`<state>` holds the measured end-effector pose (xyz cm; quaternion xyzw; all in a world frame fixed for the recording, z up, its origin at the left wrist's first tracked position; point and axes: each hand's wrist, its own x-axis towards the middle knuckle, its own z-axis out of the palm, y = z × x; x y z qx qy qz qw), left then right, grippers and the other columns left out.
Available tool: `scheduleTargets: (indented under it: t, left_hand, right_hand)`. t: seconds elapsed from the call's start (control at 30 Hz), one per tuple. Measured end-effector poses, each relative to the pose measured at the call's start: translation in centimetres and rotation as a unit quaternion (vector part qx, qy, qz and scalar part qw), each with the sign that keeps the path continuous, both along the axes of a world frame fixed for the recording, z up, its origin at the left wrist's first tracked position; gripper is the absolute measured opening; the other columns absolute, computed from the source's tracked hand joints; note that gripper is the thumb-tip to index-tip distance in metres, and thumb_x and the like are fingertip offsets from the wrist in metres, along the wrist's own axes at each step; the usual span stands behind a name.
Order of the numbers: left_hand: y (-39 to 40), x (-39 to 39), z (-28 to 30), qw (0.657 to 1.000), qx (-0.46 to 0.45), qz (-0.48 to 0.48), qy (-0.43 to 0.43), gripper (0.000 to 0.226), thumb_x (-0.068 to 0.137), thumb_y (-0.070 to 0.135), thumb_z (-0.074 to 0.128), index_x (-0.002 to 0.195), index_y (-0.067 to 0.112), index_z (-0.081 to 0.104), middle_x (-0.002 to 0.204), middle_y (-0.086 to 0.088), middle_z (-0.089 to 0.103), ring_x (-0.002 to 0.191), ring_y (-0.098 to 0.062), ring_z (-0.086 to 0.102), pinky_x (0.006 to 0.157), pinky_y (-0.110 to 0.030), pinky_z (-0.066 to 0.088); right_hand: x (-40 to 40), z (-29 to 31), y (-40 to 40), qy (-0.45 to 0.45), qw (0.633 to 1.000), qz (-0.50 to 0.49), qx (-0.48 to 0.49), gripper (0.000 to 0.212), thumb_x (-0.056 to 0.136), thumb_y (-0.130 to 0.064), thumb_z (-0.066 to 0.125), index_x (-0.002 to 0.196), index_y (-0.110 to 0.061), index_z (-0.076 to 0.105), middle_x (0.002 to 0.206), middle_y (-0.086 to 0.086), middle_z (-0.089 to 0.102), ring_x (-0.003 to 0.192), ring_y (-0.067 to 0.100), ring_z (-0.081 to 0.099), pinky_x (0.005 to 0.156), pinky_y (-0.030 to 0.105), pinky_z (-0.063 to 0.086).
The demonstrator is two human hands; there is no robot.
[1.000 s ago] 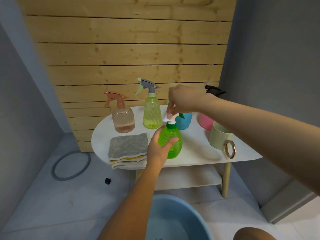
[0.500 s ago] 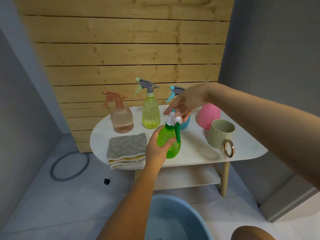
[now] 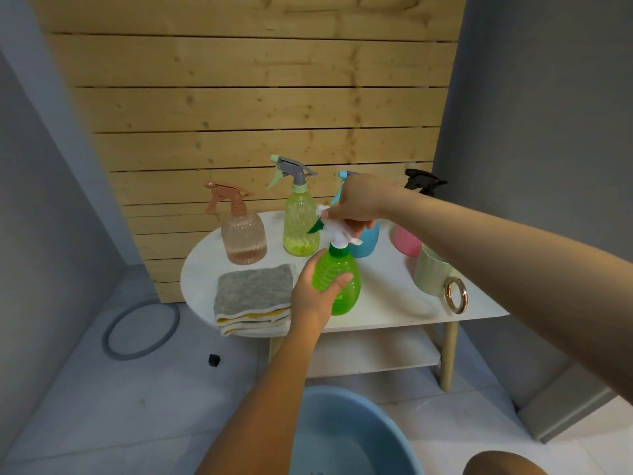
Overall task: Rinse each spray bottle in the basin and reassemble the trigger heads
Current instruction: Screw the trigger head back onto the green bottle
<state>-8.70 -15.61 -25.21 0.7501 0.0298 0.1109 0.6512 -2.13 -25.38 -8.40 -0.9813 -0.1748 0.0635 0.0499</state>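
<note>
Standing upright near the front edge of the white oval surface (image 3: 387, 303): green spray bottle (image 3: 339, 282). Left hand (image 3: 313, 296) wrapping the bottle's belly, thumb lying across the front, fingers curled behind. Right hand (image 3: 359, 204) pinching the white trigger head (image 3: 339, 231) above the bottle neck, head tilting, nozzle pointing left, dark green lever showing beneath. Cannot tell whether the head's collar is sitting threaded on the neck or just resting there.

Standing along the back of the surface: peach spray bottle (image 3: 243, 234) at far left, yellow-green spray bottle (image 3: 299, 228) just beside it with a grey head, blue spray bottle (image 3: 368, 240) partly hiding behind the right hand, pink spray bottle (image 3: 407, 241) with a black head partly hiding behind the right forearm. All 4 carrying trigger heads.

Lying at front left, just beside the left hand: folded grey cloth (image 3: 255, 293) with a yellow layer showing at the edge. Sitting at right: pale green cup (image 3: 428, 272) with a gold ring handle, partly covered by the forearm.

Resting on the floor below the view's bottom edge: blue basin (image 3: 387, 437). Lying on the floor at left: grey ring (image 3: 109, 334) and a small black cap (image 3: 213, 359), well apart from the basin.
</note>
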Motion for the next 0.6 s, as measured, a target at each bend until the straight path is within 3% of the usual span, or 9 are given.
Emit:
scheduleTargets:
  t: [0.1, 0.17, 0.23, 0.3, 0.4, 0.5, 0.57, 0.6]
  left_hand:
    - [0.0, 0.1, 0.0, 1.000, 0.001, -0.002, 0.007, 0.062, 0.081, 0.033, 0.072, 0.136, 0.029, 0.045, 0.116, 0.013, 0.051, 0.106, -0.005, 0.046, 0.085, -0.020, 0.035]
    - [0.0, 0.0, 0.0, 1.000, -0.004, -0.003, 0.008, 0.062, 0.081, 0.032, 0.073, 0.137, 0.029, 0.045, 0.117, 0.012, 0.051, 0.106, -0.005, 0.046, 0.086, -0.021, 0.036]
    - [0.0, 0.2, -0.2, 1.000, -0.005, -0.002, 0.004, 0.062, 0.080, 0.032, 0.073, 0.135, 0.029, 0.046, 0.119, 0.010, 0.053, 0.108, -0.007, 0.048, 0.087, -0.022, 0.037]
    - [0.0, 0.3, -0.3, 1.000, -0.007, -0.002, 0.004, 0.061, 0.079, 0.033, 0.074, 0.134, 0.031, 0.046, 0.120, 0.010, 0.054, 0.109, -0.009, 0.049, 0.087, -0.023, 0.038]
    - [0.0, 0.3, -0.5, 1.000, -0.008, -0.003, 0.006, 0.061, 0.080, 0.033, 0.073, 0.135, 0.032, 0.046, 0.121, 0.010, 0.053, 0.110, -0.009, 0.049, 0.087, -0.024, 0.039]
    - [0.0, 0.3, -0.4, 1.000, -0.008, -0.002, 0.001, 0.060, 0.080, 0.032, 0.073, 0.134, 0.031, 0.046, 0.119, 0.009, 0.054, 0.109, -0.011, 0.050, 0.087, -0.025, 0.040]
    - [-0.1, 0.3, -0.4, 1.000, -0.009, -0.001, 0.002, 0.059, 0.080, 0.032, 0.073, 0.133, 0.032, 0.047, 0.119, 0.008, 0.055, 0.110, -0.012, 0.051, 0.086, -0.025, 0.040]
    - [-0.1, 0.3, -0.4, 1.000, -0.011, -0.001, 0.003, 0.059, 0.080, 0.033, 0.073, 0.133, 0.032, 0.047, 0.120, 0.008, 0.054, 0.110, -0.012, 0.051, 0.086, -0.025, 0.040]
  right_hand:
    - [-0.2, -0.5, -0.1, 0.054, 0.989, -0.050, 0.132, 0.039, 0.095, -0.037, 0.050, 0.073, -0.006, 0.060, 0.051, 0.003, 0.064, 0.039, 0.012, 0.056, 0.060, 0.023, 0.052]
    - [-0.3, -0.9, 0.0, 0.030, 0.987, -0.024, 0.153, 0.026, 0.096, -0.029, 0.051, 0.109, -0.007, 0.051, 0.063, 0.010, 0.068, 0.040, 0.017, 0.059, 0.057, 0.029, 0.055]
    - [-0.1, -0.4, -0.4, 0.032, 0.992, 0.044, 0.115, 0.043, 0.097, -0.017, 0.046, 0.138, -0.028, 0.039, 0.081, 0.016, 0.071, 0.050, 0.021, 0.060, 0.061, 0.029, 0.054]
    - [0.0, 0.7, -1.2, 0.052, 0.992, 0.115, 0.002, 0.059, 0.094, -0.007, 0.041, 0.143, -0.039, 0.031, 0.094, 0.006, 0.071, 0.069, 0.017, 0.061, 0.072, 0.027, 0.048]
    - [0.0, 1.8, -1.5, 0.025, 0.979, 0.166, -0.115, 0.069, 0.088, -0.009, 0.056, 0.144, -0.039, 0.029, 0.099, -0.007, 0.063, 0.092, 0.016, 0.059, 0.076, 0.027, 0.045]
    - [-0.2, 1.8, -1.4, -0.069, 0.964, 0.186, -0.179, 0.058, 0.080, -0.036, 0.071, 0.133, -0.027, 0.050, 0.101, -0.002, 0.053, 0.097, 0.020, 0.053, 0.062, 0.026, 0.034]
    - [-0.1, 1.8, -1.2, -0.115, 0.958, 0.166, -0.202, 0.050, 0.077, -0.057, 0.065, 0.102, -0.013, 0.069, 0.091, 0.002, 0.047, 0.082, 0.023, 0.052, 0.054, 0.026, 0.031]
    - [-0.2, 1.7, -1.1, -0.119, 0.963, 0.140, -0.196, 0.054, 0.076, -0.063, 0.062, 0.079, -0.009, 0.068, 0.080, 0.002, 0.047, 0.068, 0.021, 0.050, 0.050, 0.025, 0.030]
